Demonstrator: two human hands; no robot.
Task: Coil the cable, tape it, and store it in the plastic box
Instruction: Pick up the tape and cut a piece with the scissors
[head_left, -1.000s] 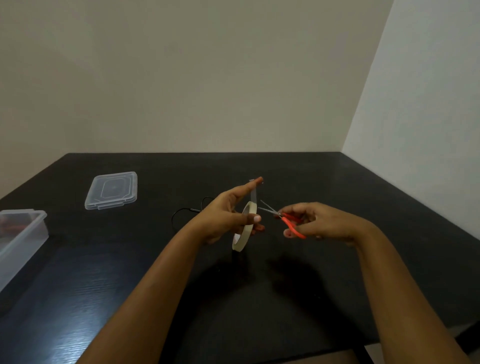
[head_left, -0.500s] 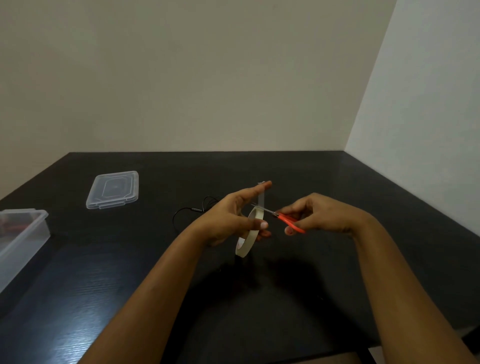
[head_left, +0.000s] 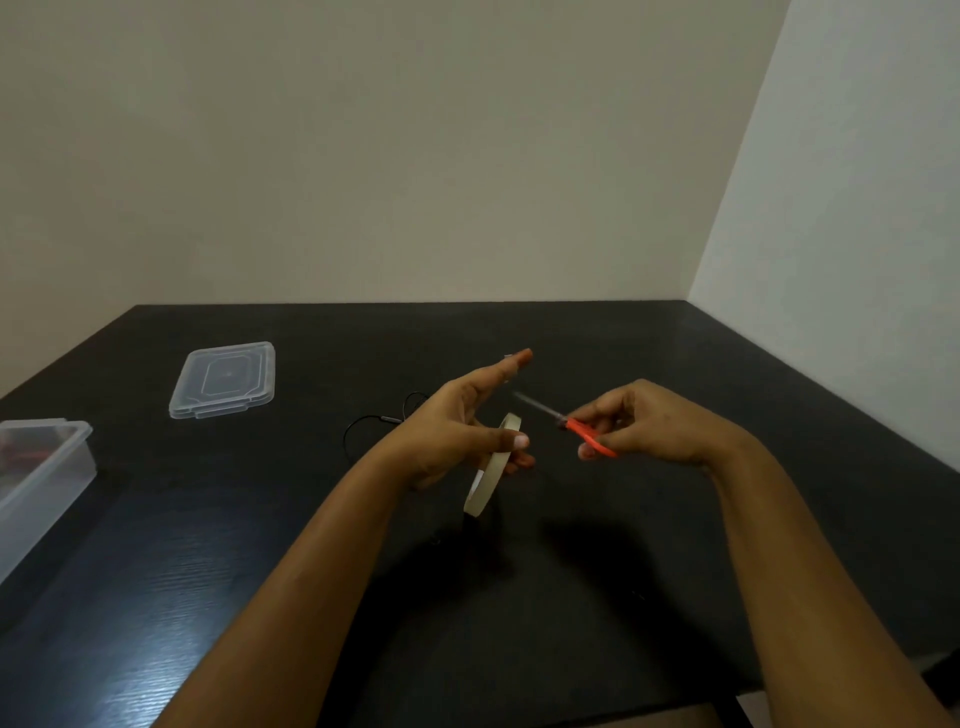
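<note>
Head view: your left hand (head_left: 457, 431) has its grip clamped on the tape roll (head_left: 491, 470), held on edge above the table (head_left: 597, 597), index finger stretched out with what looks like a short tape piece at its tip. Your right hand (head_left: 644, 421) grips the orange scissors (head_left: 582, 434), blades together, just right of the roll. Cable (head_left: 374, 423) lies on the table behind your left hand. Plastic box (head_left: 41, 467) sits far left, its lid (head_left: 223, 379) beyond it.

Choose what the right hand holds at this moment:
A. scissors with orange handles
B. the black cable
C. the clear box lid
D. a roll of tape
A: the right hand grips the scissors by their orange handles, while the tape roll is in the left hand.
</note>
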